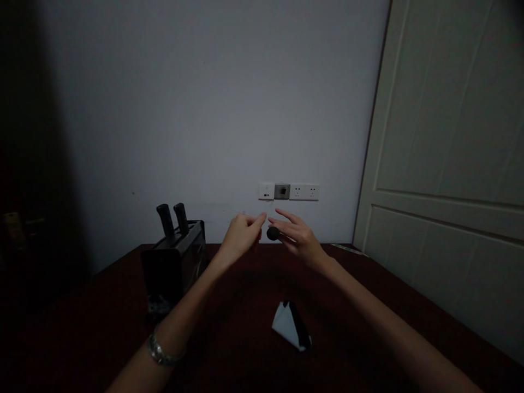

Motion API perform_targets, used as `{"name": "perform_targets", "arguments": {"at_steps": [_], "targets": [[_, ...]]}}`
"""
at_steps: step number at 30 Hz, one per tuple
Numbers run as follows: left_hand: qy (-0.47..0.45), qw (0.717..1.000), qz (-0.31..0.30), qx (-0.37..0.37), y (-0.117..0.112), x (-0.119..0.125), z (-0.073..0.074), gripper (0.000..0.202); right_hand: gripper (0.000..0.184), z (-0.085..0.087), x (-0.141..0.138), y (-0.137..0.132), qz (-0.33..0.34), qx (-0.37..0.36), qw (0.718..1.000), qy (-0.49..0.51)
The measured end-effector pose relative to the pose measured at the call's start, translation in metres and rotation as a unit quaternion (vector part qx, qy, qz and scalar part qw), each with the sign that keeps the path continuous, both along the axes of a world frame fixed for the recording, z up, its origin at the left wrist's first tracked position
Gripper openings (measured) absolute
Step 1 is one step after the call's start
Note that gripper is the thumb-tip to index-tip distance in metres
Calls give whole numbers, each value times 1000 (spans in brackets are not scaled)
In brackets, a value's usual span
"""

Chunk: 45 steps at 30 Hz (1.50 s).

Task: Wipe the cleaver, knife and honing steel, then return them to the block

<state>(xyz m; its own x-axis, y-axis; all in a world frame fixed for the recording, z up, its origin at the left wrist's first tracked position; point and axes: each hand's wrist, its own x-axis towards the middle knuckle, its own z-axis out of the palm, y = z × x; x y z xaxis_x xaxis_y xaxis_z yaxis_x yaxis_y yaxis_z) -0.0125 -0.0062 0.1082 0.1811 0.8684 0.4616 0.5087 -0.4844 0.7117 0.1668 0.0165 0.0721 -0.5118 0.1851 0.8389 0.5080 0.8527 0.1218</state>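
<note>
Both arms reach forward over a dark red table (368, 295). My right hand (298, 236) holds a small dark round object (273, 233) between thumb and fingers, with the other fingers stretched out. My left hand (241, 236) is loosely curled just left of it, its forefinger and thumb pinched together and pointing toward the round object. A metal bracelet (160, 352) sits on my left wrist. On the table below the hands lies a small folded white and black packet (291, 325).
A black box-shaped holder (174, 262) with two black handles (172, 218) sticking up stands at the left. White wall sockets (289, 191) sit on the wall behind the hands. A cream door (450, 164) fills the right side. The room is dim.
</note>
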Motion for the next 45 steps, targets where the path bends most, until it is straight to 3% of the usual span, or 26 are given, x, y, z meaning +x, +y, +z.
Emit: {"name": "perform_targets", "arguments": {"at_steps": [3,5,9,13,16,24,30,33,35,37,38,41,43,45], "targets": [[20,990,-74,-122,-2,0,-12,60,44,-7,3,-2,-15,42,998,-52],[15,966,-127,-223,-5,0,-22,65,44,-10,4,-4,-24,74,995,-65],[-90,875,-275,-389,-10,-1,-43,69,36,-16,6,-7,-28,130,988,-82],[-210,772,-374,-469,-11,-2,-57,59,30,-22,7,-10,-43,158,980,-115],[-282,745,-388,-464,-12,-2,-62,48,28,-26,7,-12,-48,179,975,-122],[-347,778,-331,-406,-20,7,-69,35,32,-39,7,-13,-102,175,970,-135],[-338,814,-286,-377,-20,13,-85,32,40,-48,12,-8,-153,125,970,-140],[-307,845,-271,-345,-17,14,-96,35,42,-55,18,-6,-140,48,988,-55],[-276,874,-246,-314,-14,15,-104,37,42,-63,20,-3,-130,-50,987,75],[-236,904,-218,-282,-11,16,-113,39,40,-74,17,0,-105,-205,946,228],[-215,917,-206,-264,-10,17,-117,40,39,-79,13,2,-78,-301,904,294],[-158,948,-181,-211,-10,21,-131,39,39,-93,-2,2,33,-556,720,414],[-127,959,-169,-186,-13,23,-139,38,40,-97,-14,-2,89,-630,630,445],[-99,966,-160,-176,-18,26,-145,36,40,-98,-23,-9,120,-654,594,453]]}}
